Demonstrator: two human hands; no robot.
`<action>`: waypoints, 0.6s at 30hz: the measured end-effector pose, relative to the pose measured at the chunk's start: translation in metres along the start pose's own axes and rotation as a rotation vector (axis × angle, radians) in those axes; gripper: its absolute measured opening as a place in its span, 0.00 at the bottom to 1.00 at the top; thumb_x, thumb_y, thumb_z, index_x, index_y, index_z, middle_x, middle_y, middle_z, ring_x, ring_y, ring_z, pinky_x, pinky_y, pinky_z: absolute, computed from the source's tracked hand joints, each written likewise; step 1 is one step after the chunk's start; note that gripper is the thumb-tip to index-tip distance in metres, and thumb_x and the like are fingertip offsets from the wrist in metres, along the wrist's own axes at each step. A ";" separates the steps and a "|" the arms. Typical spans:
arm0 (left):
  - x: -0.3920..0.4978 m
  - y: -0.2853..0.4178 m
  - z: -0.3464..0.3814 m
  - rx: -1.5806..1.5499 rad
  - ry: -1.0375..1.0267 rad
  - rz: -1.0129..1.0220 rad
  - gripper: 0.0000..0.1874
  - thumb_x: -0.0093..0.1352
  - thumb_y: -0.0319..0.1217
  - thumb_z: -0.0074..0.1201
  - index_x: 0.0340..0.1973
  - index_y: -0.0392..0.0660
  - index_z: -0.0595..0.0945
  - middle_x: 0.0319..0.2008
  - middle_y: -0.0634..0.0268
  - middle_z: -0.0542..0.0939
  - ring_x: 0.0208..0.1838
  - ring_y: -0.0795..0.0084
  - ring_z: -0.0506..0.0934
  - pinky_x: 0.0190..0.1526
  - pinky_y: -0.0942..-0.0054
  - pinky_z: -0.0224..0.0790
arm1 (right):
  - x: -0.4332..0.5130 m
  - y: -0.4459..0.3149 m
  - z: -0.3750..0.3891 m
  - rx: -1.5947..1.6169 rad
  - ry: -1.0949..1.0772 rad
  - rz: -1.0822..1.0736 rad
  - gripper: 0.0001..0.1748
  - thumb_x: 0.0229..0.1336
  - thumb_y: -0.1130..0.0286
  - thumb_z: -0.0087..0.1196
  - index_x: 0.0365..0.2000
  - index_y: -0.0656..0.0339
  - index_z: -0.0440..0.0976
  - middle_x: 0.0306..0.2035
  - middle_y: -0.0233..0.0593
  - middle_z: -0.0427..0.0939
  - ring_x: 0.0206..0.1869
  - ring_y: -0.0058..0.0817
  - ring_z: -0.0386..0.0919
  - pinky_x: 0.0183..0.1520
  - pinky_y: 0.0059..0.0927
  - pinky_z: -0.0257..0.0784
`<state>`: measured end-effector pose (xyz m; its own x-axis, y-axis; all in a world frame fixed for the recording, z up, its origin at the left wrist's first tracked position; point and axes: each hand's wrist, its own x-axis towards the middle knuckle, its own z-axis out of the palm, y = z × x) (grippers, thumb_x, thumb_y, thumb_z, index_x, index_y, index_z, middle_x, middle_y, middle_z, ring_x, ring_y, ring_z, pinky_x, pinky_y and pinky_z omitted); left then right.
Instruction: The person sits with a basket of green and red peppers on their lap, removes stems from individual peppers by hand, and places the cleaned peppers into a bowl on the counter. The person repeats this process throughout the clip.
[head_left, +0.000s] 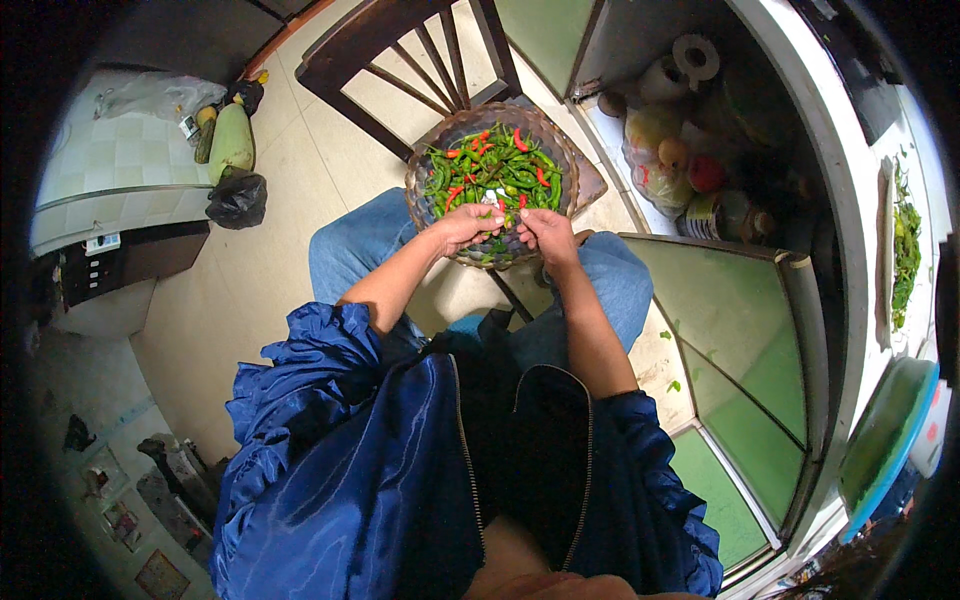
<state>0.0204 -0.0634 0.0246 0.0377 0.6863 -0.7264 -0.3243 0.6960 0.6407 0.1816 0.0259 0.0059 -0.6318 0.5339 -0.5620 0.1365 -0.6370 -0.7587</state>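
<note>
A wide scalloped basin (568, 187), brownish and see-through, rests on the seat of a dark wooden chair in front of my knees. Green chili peppers (517, 176) fill much of it, with some red chili peppers (520, 140) among them. Over the basin's near part, my left hand (471, 227) pinches something small and green between thumb and fingers, too small to name surely. Close by on its right, my right hand (546, 232) has thumb and forefinger closed at a small greenish piece, perhaps a chili pepper. Small green bits lie in the basin below my hands.
The chair back (405, 52) rises beyond the basin. At right, an open cabinet holds bagged produce (660, 161) and jars; its green door (735, 322) stands open. A tray of green peppers (905, 255) lies on the counter. Left are a pale green gourd (232, 142) and a black plastic bag (237, 200).
</note>
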 end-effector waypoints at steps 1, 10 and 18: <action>-0.002 0.002 0.002 0.003 -0.024 -0.003 0.07 0.63 0.37 0.50 0.31 0.49 0.76 0.22 0.77 0.72 0.18 0.89 0.60 0.17 0.90 0.48 | 0.000 0.000 0.000 0.006 -0.006 -0.015 0.09 0.52 0.68 0.52 0.29 0.66 0.73 0.21 0.32 0.74 0.20 0.14 0.67 0.21 0.14 0.60; -0.002 0.009 0.017 0.084 -0.001 0.065 0.07 0.62 0.34 0.52 0.31 0.46 0.74 0.25 0.74 0.74 0.20 0.88 0.63 0.19 0.92 0.51 | 0.000 0.002 -0.002 -0.067 -0.055 -0.053 0.06 0.51 0.72 0.52 0.28 0.65 0.72 0.22 0.32 0.74 0.20 0.13 0.67 0.21 0.12 0.60; 0.001 0.013 0.008 -0.178 -0.143 0.090 0.06 0.62 0.28 0.51 0.33 0.44 0.72 0.27 0.69 0.74 0.27 0.84 0.69 0.26 0.90 0.60 | 0.001 -0.005 -0.006 0.166 -0.192 0.026 0.06 0.52 0.72 0.51 0.30 0.65 0.72 0.24 0.33 0.75 0.22 0.14 0.68 0.23 0.12 0.62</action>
<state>0.0239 -0.0519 0.0346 0.1310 0.7754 -0.6177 -0.4930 0.5916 0.6380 0.1852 0.0328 0.0075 -0.7651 0.4109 -0.4958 0.0374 -0.7403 -0.6713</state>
